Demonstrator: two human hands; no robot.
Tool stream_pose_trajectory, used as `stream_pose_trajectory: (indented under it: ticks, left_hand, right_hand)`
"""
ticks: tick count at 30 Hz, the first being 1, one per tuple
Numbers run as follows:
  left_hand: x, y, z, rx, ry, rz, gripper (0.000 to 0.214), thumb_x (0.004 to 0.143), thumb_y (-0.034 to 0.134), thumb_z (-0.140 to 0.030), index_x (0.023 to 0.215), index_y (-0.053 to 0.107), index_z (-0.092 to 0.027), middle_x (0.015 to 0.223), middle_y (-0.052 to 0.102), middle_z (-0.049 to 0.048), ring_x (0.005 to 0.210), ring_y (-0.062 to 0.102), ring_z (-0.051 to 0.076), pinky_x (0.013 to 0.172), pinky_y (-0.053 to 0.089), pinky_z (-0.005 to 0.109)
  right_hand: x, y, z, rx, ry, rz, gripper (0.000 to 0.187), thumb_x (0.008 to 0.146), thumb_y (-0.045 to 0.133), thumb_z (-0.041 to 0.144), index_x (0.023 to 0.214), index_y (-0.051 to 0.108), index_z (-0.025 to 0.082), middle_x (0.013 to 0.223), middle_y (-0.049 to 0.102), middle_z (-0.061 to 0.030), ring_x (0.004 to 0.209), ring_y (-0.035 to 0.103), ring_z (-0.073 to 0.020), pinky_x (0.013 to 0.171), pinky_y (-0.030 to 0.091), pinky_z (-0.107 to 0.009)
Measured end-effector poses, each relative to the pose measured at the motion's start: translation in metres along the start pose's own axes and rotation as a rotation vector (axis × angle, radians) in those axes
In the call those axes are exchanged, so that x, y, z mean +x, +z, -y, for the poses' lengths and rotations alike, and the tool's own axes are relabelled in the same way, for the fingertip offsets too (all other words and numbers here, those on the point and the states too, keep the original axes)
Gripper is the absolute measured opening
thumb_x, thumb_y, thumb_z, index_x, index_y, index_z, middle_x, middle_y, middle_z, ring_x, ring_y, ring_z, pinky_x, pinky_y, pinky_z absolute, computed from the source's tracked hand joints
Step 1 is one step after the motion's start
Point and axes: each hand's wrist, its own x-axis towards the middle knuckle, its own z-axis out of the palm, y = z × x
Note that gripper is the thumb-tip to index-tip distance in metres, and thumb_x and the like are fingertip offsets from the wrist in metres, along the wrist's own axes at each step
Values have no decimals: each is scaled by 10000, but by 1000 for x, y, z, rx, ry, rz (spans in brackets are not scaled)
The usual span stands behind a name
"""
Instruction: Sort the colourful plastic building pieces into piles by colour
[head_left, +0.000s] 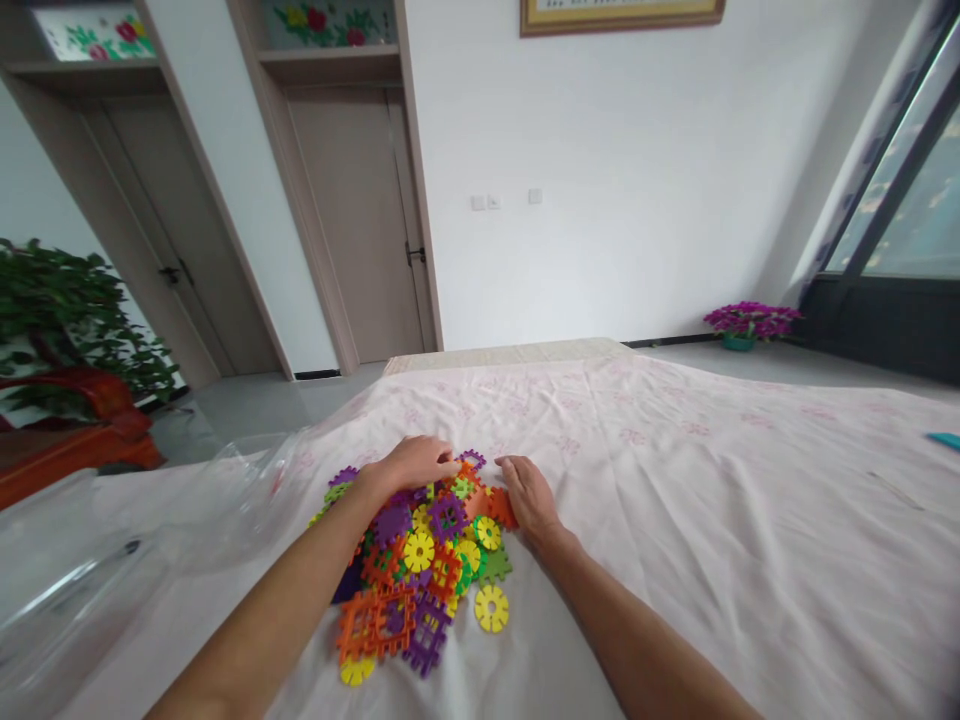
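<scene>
A heap of flat plastic interlocking pieces, round and square, in yellow, orange, purple and green, lies on a pale pink flowered cloth in front of me. My left hand rests palm down on the far top of the heap, fingers curved over the pieces. My right hand lies at the heap's right edge, fingers stretched flat and touching an orange piece. A lone yellow round piece sits at the near right of the heap.
A clear plastic bag lies crumpled at the left of the cloth. A small teal object sits at the far right edge. Beyond are two wooden doors, a potted plant and purple flowers by the window.
</scene>
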Motion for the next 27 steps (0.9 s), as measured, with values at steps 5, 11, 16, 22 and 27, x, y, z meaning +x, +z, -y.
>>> stream_pose_trajectory:
  ticks: [5, 11, 16, 22, 27]
  left_hand:
    - [-72, 8, 24, -123, -25, -172, 269, 887, 509, -428, 883, 683, -223, 954, 718, 52, 885, 642, 220, 828, 456, 297]
    - [-129, 46, 58, -172, -145, -512, 301, 903, 519, -414, 1061, 701, -235, 1313, 633, 72, 1227, 572, 239, 1103, 411, 374]
    - [-140, 85, 63, -194, -403, -709, 394, 923, 460, -432, 1158, 679, -204, 1307, 620, 113, 1249, 569, 268, 1120, 426, 434]
    - [-119, 96, 41, -179, -400, -768, 358, 935, 474, -414, 1125, 681, -192, 1301, 595, 131, 1260, 553, 284, 1128, 422, 463]
    - [-94, 94, 26, -232, -360, -760, 309, 930, 501, -394, 1123, 672, -224, 1309, 607, 106, 1279, 541, 274, 1144, 405, 460]
  right_hand:
    - [-6, -3, 14, -28, -104, 175, 496, 1048, 287, 469, 1213, 680, 214, 1224, 703, -89, 1160, 604, -251, 1048, 426, -405]
    - [-14, -5, 31, -61, -261, 416, 593, 1008, 383, 592, 1437, 542, 214, 1294, 668, -110, 1169, 608, -277, 1025, 429, -407]
    - [-23, 1, 42, -160, -232, 402, 707, 904, 575, 636, 1472, 497, 223, 1335, 632, -127, 1191, 582, -311, 1032, 410, -441]
    - [-25, 11, 43, -29, -144, 268, 478, 883, 638, 504, 1268, 634, 221, 1193, 653, -101, 1067, 618, -262, 956, 470, -390]
    - [-19, 14, 34, 170, -96, 128, 286, 902, 576, 443, 1041, 698, 226, 1022, 651, -63, 952, 616, -233, 901, 499, -381]
